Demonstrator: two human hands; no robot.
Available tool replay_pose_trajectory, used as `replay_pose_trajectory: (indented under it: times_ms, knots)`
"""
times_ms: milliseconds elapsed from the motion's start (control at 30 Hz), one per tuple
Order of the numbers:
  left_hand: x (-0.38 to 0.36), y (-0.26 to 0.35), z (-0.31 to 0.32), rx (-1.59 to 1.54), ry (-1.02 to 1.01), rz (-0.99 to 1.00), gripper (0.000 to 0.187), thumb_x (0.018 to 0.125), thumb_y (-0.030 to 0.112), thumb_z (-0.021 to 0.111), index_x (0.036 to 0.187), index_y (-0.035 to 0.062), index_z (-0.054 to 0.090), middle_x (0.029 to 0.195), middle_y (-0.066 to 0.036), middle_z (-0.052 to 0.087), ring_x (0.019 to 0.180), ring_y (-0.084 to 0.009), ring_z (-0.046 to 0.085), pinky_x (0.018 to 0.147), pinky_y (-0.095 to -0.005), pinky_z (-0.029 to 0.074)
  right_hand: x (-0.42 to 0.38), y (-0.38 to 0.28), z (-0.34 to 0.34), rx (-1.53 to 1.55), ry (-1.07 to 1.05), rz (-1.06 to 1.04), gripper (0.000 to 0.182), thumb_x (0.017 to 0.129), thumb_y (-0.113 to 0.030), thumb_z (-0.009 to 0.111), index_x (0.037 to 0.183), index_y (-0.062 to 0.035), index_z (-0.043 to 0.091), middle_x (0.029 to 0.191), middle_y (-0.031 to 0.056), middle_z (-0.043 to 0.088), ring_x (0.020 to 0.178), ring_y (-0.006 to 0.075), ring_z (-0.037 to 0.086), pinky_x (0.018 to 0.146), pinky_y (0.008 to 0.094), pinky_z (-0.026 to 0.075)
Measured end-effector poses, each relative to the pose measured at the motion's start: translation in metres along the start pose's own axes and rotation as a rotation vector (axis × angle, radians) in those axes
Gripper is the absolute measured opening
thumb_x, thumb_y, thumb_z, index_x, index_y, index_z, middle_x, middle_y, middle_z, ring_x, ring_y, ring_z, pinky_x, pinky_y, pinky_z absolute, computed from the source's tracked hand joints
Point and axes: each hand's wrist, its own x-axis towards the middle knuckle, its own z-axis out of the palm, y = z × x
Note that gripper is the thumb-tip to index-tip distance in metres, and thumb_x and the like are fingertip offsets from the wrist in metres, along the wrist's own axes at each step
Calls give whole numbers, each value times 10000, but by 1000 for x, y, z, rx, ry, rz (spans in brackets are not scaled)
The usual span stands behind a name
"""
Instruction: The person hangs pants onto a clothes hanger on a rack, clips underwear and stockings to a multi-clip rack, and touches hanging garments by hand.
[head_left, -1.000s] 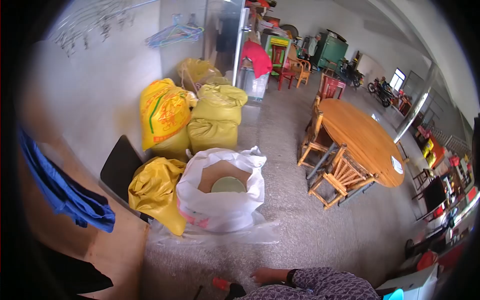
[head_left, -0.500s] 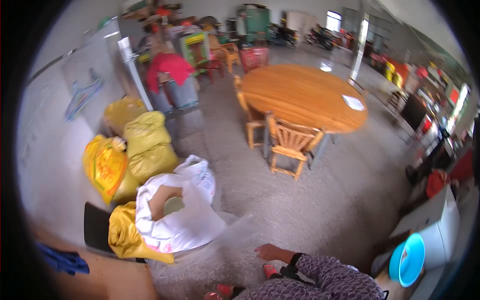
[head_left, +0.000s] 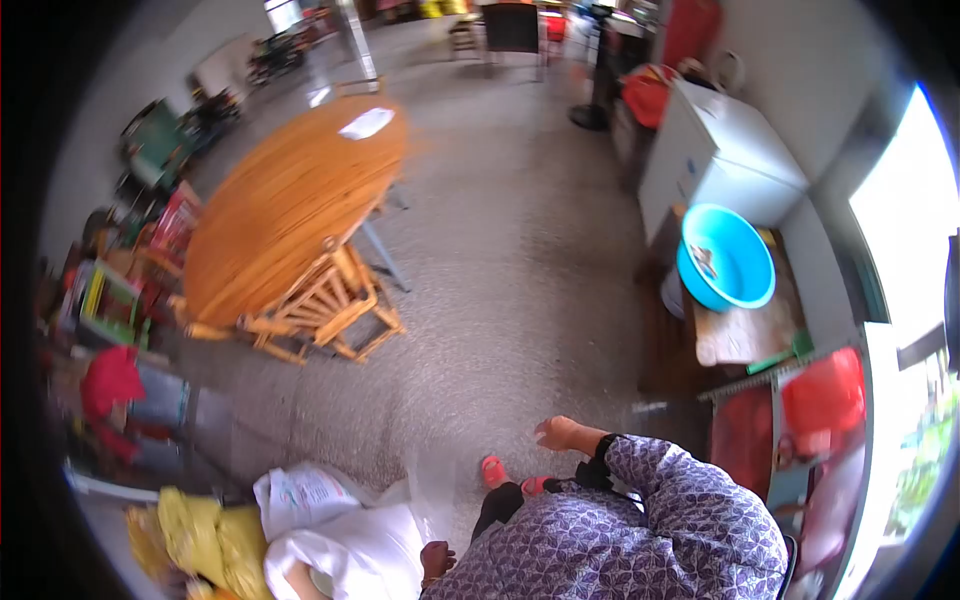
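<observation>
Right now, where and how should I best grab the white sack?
I'd grip the sack by its loose rim, bunched up, coming from the side by your left hand: the material looks slack and folded, while yellow bags crowd the opposite side.

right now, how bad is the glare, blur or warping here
Head view, right: the bright opening is blown out to white; head view, left: the red cloth is smeared by blur; head view, edges: strong wide-lens bending and dark rounded corners; head view, bottom: the right hand and patterned sleeve look sharper than that cloth.
</observation>
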Motion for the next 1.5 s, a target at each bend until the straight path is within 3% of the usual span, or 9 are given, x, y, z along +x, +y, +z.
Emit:
replay_pose_trajectory:
  times_ms: [233,367,433,567,800,933,1233,1433,1500]
  knots:
    - [122,83,-30,44,-207,38,199,829,109,525,994,4,564,640,-135,612,426,-197,557,351,-286,416,-27,25,15,157,215,221,416,784,-336,572,1126,-103,618,965,194,652,945,339,613,851,406,474]
    - [155,143,-27,81,-179,137,172,849,142,524,968,28,574,659,-101,617,441,-165,545,384,-287,432,-41,13,-39,263,220,252,298,756,-217,595,1006,-69,660,1022,139,652,915,268,641,776,342,523]
    - [155,181,-18,155,-171,165,160,853,159,529,942,37,580,660,-87,616,441,-151,533,392,-284,431,-49,18,-66,544,448,251,205,736,-186,603,883,-52,653,1021,86,654,820,225,663,714,322,542]
    - [166,233,9,220,-201,194,159,845,151,536,945,37,583,653,-83,613,441,-149,530,389,-282,428,-71,38,-159,916,915,331,364,807,-75,570,1167,-24,586,734,62,642,634,129,606,567,286,495]
    - [177,292,94,281,-198,40,230,828,101,521,1044,35,566,675,-106,623,457,-183,571,385,-275,430,-102,231,-334,781,1288,367,359,820,-110,561,1160,7,570,695,39,591,613,116,577,575,275,476]
    - [131,362,175,321,-269,-16,189,825,94,543,998,35,592,689,-86,622,505,-165,584,420,-264,453,-102,382,-403,440,1243,716,326,772,-200,584,1037,-19,640,847,226,653,845,368,639,764,408,496]
    - [85,536,336,352,-397,291,119,885,118,570,961,33,604,758,-38,605,634,-118,595,514,-249,486,-63,533,-428,352,681,1291,499,683,-270,626,1138,-71,573,1105,200,609,1039,319,590,878,391,465]
    - [99,556,350,440,-397,299,118,879,107,578,972,38,600,754,-39,604,627,-118,589,506,-248,477,-55,560,-406,301,694,1183,352,700,-221,598,1015,-65,616,994,179,650,991,327,609,830,390,483]
    - [105,558,355,481,-399,273,117,875,98,580,975,41,601,747,-42,606,619,-117,586,500,-247,473,-65,565,-408,385,858,1070,263,712,-174,575,933,-44,633,888,161,664,848,327,636,696,394,496]
